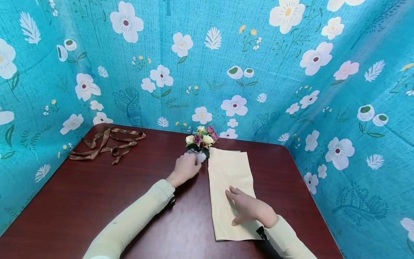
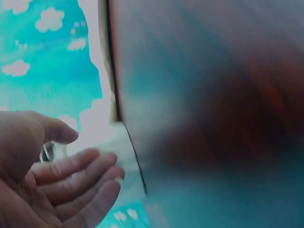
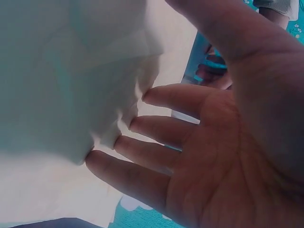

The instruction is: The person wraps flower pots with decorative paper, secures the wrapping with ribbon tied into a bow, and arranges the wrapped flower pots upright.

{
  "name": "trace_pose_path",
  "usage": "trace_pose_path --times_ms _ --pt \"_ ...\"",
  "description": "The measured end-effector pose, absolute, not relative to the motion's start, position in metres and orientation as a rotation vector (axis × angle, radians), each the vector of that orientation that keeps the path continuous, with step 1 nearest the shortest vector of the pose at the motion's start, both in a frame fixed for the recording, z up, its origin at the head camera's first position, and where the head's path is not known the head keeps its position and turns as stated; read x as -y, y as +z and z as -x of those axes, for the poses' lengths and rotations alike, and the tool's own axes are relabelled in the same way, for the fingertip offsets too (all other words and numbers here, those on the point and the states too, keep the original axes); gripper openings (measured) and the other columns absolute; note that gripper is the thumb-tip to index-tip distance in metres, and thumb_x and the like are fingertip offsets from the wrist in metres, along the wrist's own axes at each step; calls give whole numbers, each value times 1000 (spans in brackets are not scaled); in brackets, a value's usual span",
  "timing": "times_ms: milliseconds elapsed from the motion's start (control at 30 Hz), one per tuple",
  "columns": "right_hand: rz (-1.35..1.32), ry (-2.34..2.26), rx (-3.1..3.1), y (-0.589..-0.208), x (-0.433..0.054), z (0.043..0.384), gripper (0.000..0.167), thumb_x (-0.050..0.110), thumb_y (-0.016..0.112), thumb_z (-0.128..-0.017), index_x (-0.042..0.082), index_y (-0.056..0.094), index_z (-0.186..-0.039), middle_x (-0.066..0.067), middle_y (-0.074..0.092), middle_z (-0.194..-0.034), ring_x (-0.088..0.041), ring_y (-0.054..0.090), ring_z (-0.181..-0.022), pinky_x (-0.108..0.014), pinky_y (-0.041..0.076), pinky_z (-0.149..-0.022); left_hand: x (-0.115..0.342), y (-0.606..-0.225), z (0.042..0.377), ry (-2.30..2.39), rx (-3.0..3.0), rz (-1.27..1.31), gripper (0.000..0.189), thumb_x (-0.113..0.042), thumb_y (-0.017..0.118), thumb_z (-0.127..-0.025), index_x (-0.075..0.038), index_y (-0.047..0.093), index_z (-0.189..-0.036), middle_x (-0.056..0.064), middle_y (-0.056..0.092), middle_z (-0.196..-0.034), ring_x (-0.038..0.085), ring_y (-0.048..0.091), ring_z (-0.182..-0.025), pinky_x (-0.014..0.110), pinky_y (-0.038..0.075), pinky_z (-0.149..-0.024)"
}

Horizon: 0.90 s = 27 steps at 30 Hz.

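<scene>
A small pot of artificial flowers [image 1: 198, 155], grey with cream and purple blooms, stands near the back edge of the table. My left hand [image 1: 185, 168] reaches right up to the pot and overlaps it in the head view. In the left wrist view the left hand's fingers [image 2: 78, 183] are loosely bent, with a gap below the thumb. A long cream sheet of paper [image 1: 229, 172] lies just right of the pot. My right hand [image 1: 250, 208] rests on its lower part, fingers spread. In the right wrist view the fingertips [image 3: 154, 97] touch the paper, which shows creases there.
A brown patterned ribbon [image 1: 105, 142] lies loosely looped at the table's back left corner. The dark red table [image 1: 155, 219] is enclosed by a blue floral curtain [image 1: 194, 64] at the back and both sides.
</scene>
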State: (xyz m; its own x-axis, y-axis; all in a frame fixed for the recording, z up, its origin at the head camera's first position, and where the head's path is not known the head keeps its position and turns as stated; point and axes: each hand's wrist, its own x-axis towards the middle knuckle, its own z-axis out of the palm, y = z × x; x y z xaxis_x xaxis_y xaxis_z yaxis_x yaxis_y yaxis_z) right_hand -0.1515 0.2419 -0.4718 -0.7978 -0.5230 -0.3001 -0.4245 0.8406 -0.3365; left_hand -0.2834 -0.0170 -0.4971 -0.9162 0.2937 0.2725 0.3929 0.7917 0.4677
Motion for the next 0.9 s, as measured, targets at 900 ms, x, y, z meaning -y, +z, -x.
trace_pose_path --times_ms 900 --pt "688 -372 -2640 -473 -241 149 104 18 96 -64 -9 42 -149 -33 31 -158 -46 33 -147 -54 38 -112 19 -501 350 -1352 2721 90 24 -18 81 -85 -9 64 -71 4 63 -70 24 63 -80 40 52 -81"
